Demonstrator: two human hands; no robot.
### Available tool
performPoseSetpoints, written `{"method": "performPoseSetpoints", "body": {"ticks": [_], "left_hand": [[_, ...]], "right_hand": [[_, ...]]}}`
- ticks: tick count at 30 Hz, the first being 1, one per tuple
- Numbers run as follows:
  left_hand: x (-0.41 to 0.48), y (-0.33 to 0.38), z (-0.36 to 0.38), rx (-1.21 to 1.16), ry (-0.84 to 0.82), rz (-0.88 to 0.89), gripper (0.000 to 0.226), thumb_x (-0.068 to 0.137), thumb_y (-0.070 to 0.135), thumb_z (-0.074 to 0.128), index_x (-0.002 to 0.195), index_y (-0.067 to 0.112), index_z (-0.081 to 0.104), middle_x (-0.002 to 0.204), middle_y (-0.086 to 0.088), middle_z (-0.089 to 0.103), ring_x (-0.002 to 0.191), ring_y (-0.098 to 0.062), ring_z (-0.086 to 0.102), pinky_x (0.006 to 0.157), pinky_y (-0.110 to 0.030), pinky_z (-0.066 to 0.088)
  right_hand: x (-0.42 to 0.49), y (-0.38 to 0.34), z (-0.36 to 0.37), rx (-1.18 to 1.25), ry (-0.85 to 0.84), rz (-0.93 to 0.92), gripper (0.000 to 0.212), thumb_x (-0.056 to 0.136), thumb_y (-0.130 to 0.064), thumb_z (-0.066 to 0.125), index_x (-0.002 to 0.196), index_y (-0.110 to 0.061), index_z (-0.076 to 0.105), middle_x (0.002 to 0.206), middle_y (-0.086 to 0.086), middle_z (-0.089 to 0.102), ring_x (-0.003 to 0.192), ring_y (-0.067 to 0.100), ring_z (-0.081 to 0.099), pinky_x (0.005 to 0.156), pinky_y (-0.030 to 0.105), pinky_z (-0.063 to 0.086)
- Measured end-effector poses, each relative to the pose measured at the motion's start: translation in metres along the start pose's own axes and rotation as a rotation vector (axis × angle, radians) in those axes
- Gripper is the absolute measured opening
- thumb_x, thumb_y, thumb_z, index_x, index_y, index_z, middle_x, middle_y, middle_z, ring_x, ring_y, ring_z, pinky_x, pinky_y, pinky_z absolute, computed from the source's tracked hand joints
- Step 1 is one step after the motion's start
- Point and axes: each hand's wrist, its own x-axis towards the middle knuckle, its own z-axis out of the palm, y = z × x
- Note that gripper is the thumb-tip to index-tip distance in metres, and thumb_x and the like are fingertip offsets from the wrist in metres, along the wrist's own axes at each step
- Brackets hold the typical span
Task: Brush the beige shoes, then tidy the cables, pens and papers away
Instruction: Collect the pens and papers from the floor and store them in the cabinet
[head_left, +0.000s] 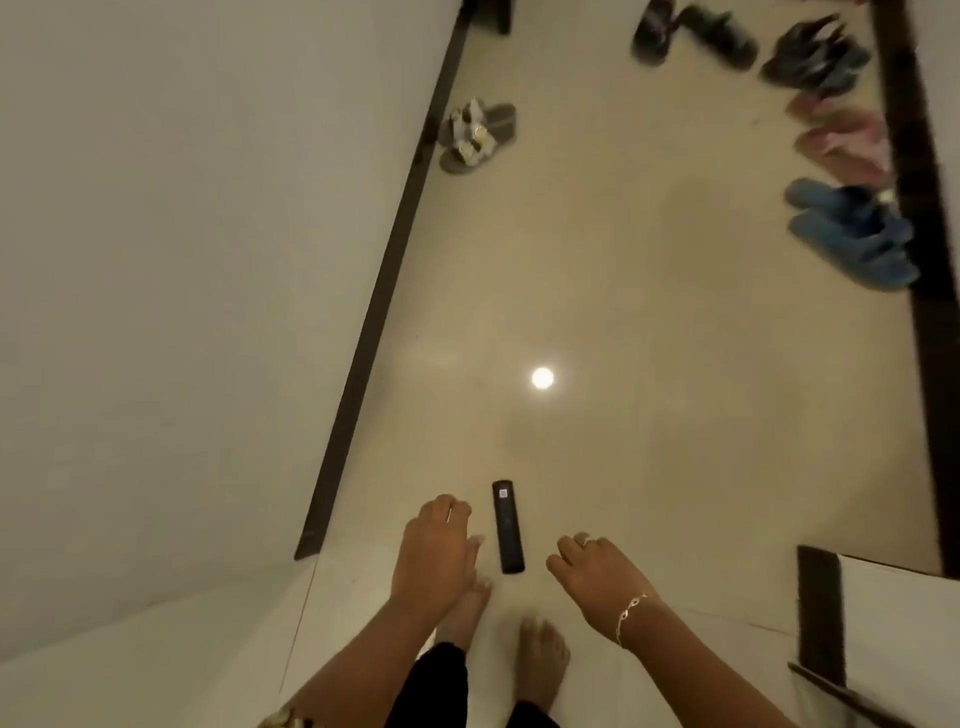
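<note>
View from a head camera looking straight down a narrow hallway with a glossy pale floor (649, 322) and a dark skirting along the left wall. A person stands barefoot at the bottom of the frame, both arms reaching forward and down. The left hand (436, 551) and right hand (597, 577) both hold nothing, their fingers loosely curled. A slim black remote (508, 526) lies on the floor between them, beside the left hand; whether they touch cannot be told. The beige shoes (478, 136), a pair of buckled sandals, sit well ahead against the left wall, far from both hands. Other footwear lines the right wall: black slippers (691, 31), pink slippers (841, 140) and blue slippers (852, 234). No brush, cables, pens or papers are in view. The brushing step looks not yet begun. The next move likely calls for finding a brush, walking up to the beige pair and crouching to lift one shoe, taking care not to step on the remote.
</note>
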Motion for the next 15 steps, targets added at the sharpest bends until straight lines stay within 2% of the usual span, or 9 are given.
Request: {"method": "performPoseSetpoints", "body": {"ticks": [1,3,5,7,8,11,13,15], "left_hand": [[0.014,-0.015,0.031,0.006,-0.056,-0.021,0.030,0.084,0.024,0.063,0.109,0.007,0.063,0.107,-0.009,0.062,0.093,-0.026,0.061,0.076,-0.036,0.052],[0.040,-0.045,0.091,0.046,-0.045,-0.008,0.034,0.087,0.025,0.061,0.115,0.006,0.060,0.114,-0.011,0.059,0.102,-0.028,0.058,0.084,-0.038,0.049],[0.058,-0.071,0.139,0.059,-0.062,0.040,0.034,0.076,0.021,0.074,0.104,0.004,0.064,0.102,-0.013,0.063,0.088,-0.029,0.063,0.072,-0.037,0.054],[0.071,-0.094,0.178,0.101,-0.067,0.101,0.039,0.059,0.022,0.085,0.089,0.006,0.067,0.085,-0.009,0.065,0.070,-0.023,0.065,0.056,-0.030,0.055],[0.074,-0.105,0.194,0.126,-0.079,0.114,0.040,0.055,0.024,0.087,0.086,0.008,0.067,0.083,-0.008,0.065,0.067,-0.022,0.064,0.054,-0.028,0.054],[0.079,-0.127,0.232,0.136,-0.105,0.131,0.042,0.056,0.027,0.087,0.088,0.008,0.066,0.085,-0.009,0.066,0.068,-0.023,0.065,0.054,-0.029,0.054],[0.079,-0.135,0.246,0.128,-0.122,0.115,0.043,0.058,0.027,0.086,0.091,0.008,0.066,0.089,-0.010,0.066,0.071,-0.024,0.066,0.056,-0.032,0.054],[0.077,-0.139,0.253,0.135,-0.106,0.104,0.043,0.060,0.028,0.085,0.093,0.009,0.065,0.091,-0.010,0.067,0.072,-0.023,0.066,0.057,-0.031,0.054]], "right_hand": [[0.026,0.007,0.031,-0.025,-0.002,-0.065,0.049,0.011,-0.012,0.080,0.057,-0.019,0.065,0.055,0.001,0.058,0.045,0.015,0.056,0.039,0.020,0.041],[0.078,0.020,0.089,-0.116,0.020,-0.177,0.037,0.022,-0.012,0.080,0.055,-0.017,0.065,0.054,0.003,0.058,0.045,0.016,0.056,0.040,0.020,0.042],[0.118,0.026,0.147,-0.164,0.101,-0.281,0.010,0.045,-0.016,0.067,0.055,-0.015,0.066,0.054,0.005,0.059,0.046,0.016,0.057,0.042,0.020,0.043],[0.151,0.031,0.200,-0.201,0.112,-0.403,0.017,0.062,-0.017,0.053,0.062,-0.016,0.070,0.065,0.004,0.066,0.056,0.018,0.063,0.051,0.022,0.050],[0.164,0.033,0.218,-0.228,0.102,-0.443,0.015,0.065,-0.018,0.057,0.069,-0.017,0.072,0.074,0.004,0.069,0.065,0.020,0.067,0.060,0.024,0.055],[0.196,0.035,0.266,-0.247,0.116,-0.587,0.024,0.063,-0.026,0.070,0.086,-0.023,0.074,0.101,0.004,0.072,0.095,0.022,0.069,0.083,0.033,0.055],[0.206,0.038,0.284,-0.251,0.122,-0.631,0.023,0.068,-0.025,0.064,0.088,-0.026,0.074,0.106,0.002,0.070,0.101,0.021,0.067,0.088,0.036,0.052],[0.215,0.041,0.291,-0.246,0.179,-0.674,0.018,0.069,-0.023,0.065,0.086,-0.025,0.072,0.103,0.003,0.070,0.100,0.023,0.067,0.092,0.039,0.050]]}}
